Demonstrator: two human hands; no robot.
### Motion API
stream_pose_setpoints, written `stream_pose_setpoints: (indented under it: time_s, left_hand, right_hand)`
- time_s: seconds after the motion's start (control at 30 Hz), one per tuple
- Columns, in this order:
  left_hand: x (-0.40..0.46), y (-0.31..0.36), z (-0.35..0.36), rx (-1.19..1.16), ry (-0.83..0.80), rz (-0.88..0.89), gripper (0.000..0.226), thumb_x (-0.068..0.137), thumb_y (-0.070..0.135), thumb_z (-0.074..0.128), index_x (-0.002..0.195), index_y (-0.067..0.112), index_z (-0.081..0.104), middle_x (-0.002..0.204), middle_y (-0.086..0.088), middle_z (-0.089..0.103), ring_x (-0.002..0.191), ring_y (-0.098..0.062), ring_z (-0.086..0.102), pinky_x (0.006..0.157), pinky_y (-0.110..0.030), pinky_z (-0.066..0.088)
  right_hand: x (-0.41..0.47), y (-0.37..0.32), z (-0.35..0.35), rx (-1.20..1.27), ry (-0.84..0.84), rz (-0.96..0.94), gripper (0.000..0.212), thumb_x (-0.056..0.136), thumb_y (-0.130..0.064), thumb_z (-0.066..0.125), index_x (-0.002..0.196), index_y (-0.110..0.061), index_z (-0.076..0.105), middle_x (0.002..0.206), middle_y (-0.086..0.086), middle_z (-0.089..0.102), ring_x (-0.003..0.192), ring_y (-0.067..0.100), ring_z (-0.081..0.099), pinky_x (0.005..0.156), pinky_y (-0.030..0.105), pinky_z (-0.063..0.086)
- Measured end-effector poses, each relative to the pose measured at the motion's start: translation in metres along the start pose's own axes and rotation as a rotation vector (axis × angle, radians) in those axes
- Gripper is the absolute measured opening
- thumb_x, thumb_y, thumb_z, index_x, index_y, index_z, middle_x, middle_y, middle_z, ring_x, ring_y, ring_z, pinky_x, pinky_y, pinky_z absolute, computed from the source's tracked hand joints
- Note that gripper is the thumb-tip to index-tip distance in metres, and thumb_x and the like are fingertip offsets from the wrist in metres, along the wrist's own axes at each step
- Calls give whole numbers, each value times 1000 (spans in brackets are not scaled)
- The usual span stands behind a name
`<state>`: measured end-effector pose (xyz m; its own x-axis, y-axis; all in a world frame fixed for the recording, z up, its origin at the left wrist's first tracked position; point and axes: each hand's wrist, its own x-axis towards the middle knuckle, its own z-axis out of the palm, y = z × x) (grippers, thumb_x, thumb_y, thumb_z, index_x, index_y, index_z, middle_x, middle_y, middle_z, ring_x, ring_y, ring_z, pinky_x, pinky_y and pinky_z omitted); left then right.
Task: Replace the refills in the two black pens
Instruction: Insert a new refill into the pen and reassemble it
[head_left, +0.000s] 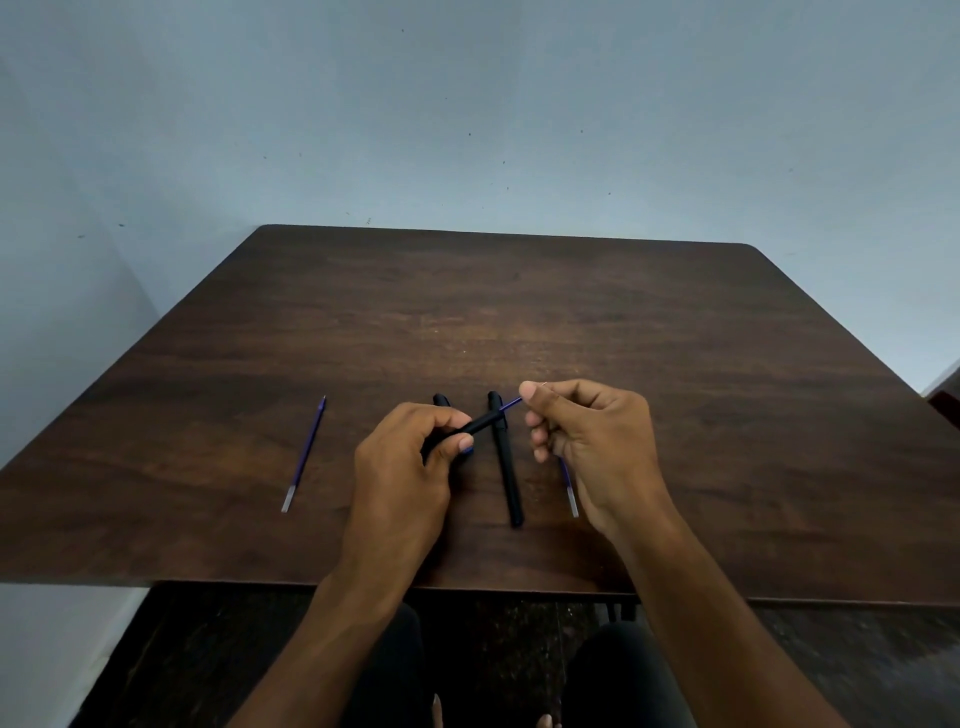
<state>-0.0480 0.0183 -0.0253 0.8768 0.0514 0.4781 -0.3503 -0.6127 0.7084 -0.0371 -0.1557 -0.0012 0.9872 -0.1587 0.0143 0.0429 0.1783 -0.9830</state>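
My left hand (410, 457) grips a black pen barrel (480, 423) and holds it tilted above the table. A blue refill (511, 404) sticks out of the barrel's open end, and the thumb and forefinger of my right hand (587, 441) pinch its tip. A second black pen (506, 462) lies on the table between my hands, pointing away from me. A small black cap (441, 400) rests just behind my left hand. One spare blue refill (305, 453) lies to the left. Another refill (570, 493) lies partly hidden under my right hand.
The brown wooden table (519, 312) stands against a pale blue wall. Its near edge runs just above my knees. A dark red object (948, 402) shows at the far right edge.
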Motion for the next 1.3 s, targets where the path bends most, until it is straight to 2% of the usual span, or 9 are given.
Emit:
stream_pose_setpoints:
  time_s: [0.13, 0.37, 0.6, 0.7, 0.77, 0.97, 1.1, 1.2, 1.3]
  left_hand:
    - [0, -1, 0, -44, 19, -55, 22, 82, 8, 77, 97, 23, 72, 91, 24, 62, 98, 11, 58, 81, -1, 41]
    - [-2, -2, 0, -55, 37, -63, 24, 84, 6, 76, 98, 25, 71, 92, 22, 63, 98, 12, 57, 80, 0, 40]
    - [0, -4, 3, -76, 86, -71, 32, 88, -6, 66, 105, 21, 70, 99, 17, 66, 98, 12, 58, 83, -2, 40]
    - [0, -6, 2, -94, 129, -135, 30, 90, -2, 65, 104, 24, 69, 100, 16, 67, 98, 11, 58, 82, -2, 40]
    - [0, -7, 2, -109, 144, -164, 29, 91, 0, 64, 105, 26, 69, 102, 16, 67, 100, 10, 59, 82, -2, 41]
    - [0, -8, 1, -90, 142, -163, 27, 92, 0, 63, 107, 22, 69, 104, 11, 68, 100, 4, 61, 83, -4, 42]
    - [0, -7, 1, -59, 138, -141, 30, 90, -2, 64, 107, 22, 70, 101, 17, 65, 97, 3, 60, 82, -1, 38]
    - [0, -8, 1, -53, 113, -132, 33, 90, -2, 65, 107, 25, 70, 99, 24, 62, 100, -2, 60, 83, -1, 38]
    - [1, -10, 3, -60, 90, -124, 36, 90, -2, 64, 108, 29, 69, 102, 22, 65, 102, -3, 62, 85, -9, 42]
  right_hand:
    - [-1, -1, 4, 22, -18, 37, 13, 85, -14, 78, 78, -4, 74, 63, 7, 67, 53, 16, 58, 47, 27, 49]
    - [-2, -2, 8, 47, -38, 46, 13, 83, -15, 79, 72, -11, 74, 64, 6, 68, 53, 15, 59, 46, 25, 48]
    - [5, 3, 14, 2, -41, 31, 16, 79, -21, 84, 81, -7, 79, 70, 12, 73, 51, 12, 55, 45, 23, 45]
    - [8, 8, 12, -209, 25, -57, 11, 76, -22, 86, 81, -13, 80, 66, 3, 74, 49, 5, 55, 46, 17, 43]
    - [10, 8, 10, -462, 22, -177, 6, 76, -19, 85, 81, -20, 81, 69, -9, 75, 57, -1, 64, 54, 11, 47]
    - [9, 4, 26, -997, -354, -365, 21, 82, -18, 80, 102, -25, 81, 67, -15, 51, 63, -5, 50, 62, 7, 37]
    - [8, 7, 32, -1148, -472, -433, 25, 87, -26, 75, 108, -39, 77, 69, -17, 41, 78, 4, 39, 69, 26, 42]
    - [6, 12, 32, -1181, -485, -478, 29, 87, -29, 73, 112, -44, 73, 82, -12, 41, 91, 10, 35, 74, 29, 40]
    - [8, 14, 33, -1177, -497, -497, 26, 86, -27, 75, 110, -38, 75, 86, -7, 48, 94, 13, 42, 76, 29, 41]
